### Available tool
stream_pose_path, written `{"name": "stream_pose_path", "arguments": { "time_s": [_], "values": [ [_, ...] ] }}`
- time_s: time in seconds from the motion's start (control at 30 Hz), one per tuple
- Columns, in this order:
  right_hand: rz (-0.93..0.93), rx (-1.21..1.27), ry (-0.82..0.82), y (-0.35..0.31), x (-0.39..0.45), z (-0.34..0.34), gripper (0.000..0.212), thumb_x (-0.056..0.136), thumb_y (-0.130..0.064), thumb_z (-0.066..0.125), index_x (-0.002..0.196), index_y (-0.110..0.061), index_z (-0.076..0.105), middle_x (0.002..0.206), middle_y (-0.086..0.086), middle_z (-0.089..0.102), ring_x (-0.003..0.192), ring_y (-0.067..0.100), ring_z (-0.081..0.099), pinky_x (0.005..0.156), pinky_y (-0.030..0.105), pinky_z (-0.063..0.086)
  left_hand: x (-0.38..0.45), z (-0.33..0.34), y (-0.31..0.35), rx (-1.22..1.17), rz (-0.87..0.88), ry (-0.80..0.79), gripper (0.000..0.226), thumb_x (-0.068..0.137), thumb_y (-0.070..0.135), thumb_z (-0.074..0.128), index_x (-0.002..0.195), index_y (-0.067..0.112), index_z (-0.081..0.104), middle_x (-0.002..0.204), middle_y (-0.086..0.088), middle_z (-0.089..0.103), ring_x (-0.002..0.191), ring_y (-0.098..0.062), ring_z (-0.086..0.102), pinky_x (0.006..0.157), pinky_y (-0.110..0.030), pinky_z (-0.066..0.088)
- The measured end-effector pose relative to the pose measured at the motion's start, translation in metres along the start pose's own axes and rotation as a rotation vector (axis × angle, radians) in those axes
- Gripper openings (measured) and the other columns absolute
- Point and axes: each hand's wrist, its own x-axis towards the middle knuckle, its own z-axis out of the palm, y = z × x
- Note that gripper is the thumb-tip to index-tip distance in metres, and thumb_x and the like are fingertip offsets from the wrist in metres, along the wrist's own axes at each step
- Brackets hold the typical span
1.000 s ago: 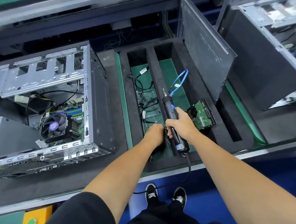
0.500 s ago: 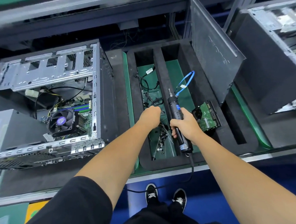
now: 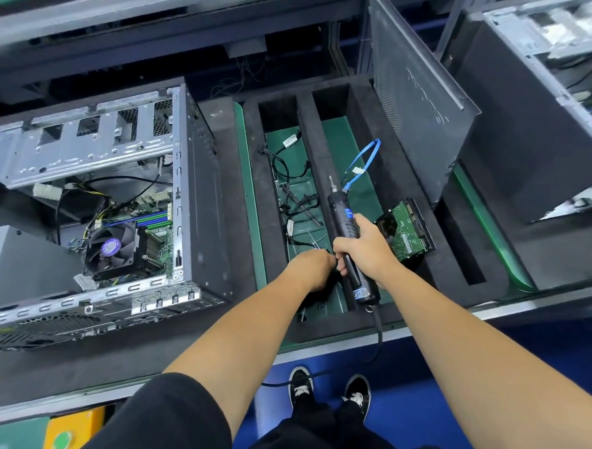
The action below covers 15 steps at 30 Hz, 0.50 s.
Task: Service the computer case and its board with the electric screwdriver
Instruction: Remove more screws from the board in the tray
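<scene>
Right now the right hand [image 3: 362,250] is wrapped round the body of the electric screwdriver [image 3: 347,240], bit pointing away over the divider of the foam tray [image 3: 401,209]. The left hand [image 3: 314,268] is curled knuckles-up, low in the tray's near-left slot beside the driver; whether it pinches a screw I cannot tell, since its fingertips are hidden. Loose screws [image 3: 319,306] and black cables [image 3: 290,176] lie in that slot.

Judging by this, the step is fetching a screw. Best to take one only, clear of the cables, and seat it on the bit before moving.

The computer case [image 3: 186,191] lies open well to the left, its board [image 3: 154,217] and cooler fan [image 3: 113,247] exposed. A hard drive [image 3: 409,232] sits just right of the driver hand. Mind the trailing cord [image 3: 378,328] when swinging across.
</scene>
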Motion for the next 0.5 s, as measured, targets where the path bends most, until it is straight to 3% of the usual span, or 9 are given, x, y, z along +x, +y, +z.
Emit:
{"name": "stream_pose_path", "arguments": {
  "time_s": [0.3,0.43,0.5],
  "values": [
    [-0.005,-0.003,0.001,-0.001,0.000,0.000,0.034,0.078,0.001,0.060,0.109,-0.001,0.048,0.064,0.014,0.058,0.047,0.028,0.055,0.050,0.036,0.052,0.001,0.005,0.002,-0.181,-0.068,0.029,0.033,0.085,-0.004,0.047,0.110,0.015,0.055,0.112,-0.009,0.057,0.099,-0.028,0.059,0.079,-0.032,0.047],
    [-0.001,-0.012,0.002,0.000,0.000,0.000,0.034,0.078,0.000,0.061,0.109,0.000,0.048,0.064,0.013,0.058,0.046,0.028,0.054,0.050,0.036,0.052,0.002,-0.004,-0.001,-0.267,-0.107,0.063,0.028,0.083,0.001,0.048,0.108,0.008,0.059,0.107,-0.013,0.060,0.097,-0.031,0.061,0.082,-0.036,0.051],
    [0.004,-0.002,-0.002,0.000,0.000,-0.001,0.036,0.077,0.000,0.062,0.110,0.000,0.047,0.064,0.013,0.057,0.046,0.027,0.054,0.049,0.035,0.052,0.003,-0.015,-0.007,-0.281,-0.137,0.116,0.019,0.084,0.004,0.050,0.099,0.002,0.061,0.102,-0.017,0.062,0.092,-0.033,0.061,0.073,-0.032,0.050]
  ]
}}
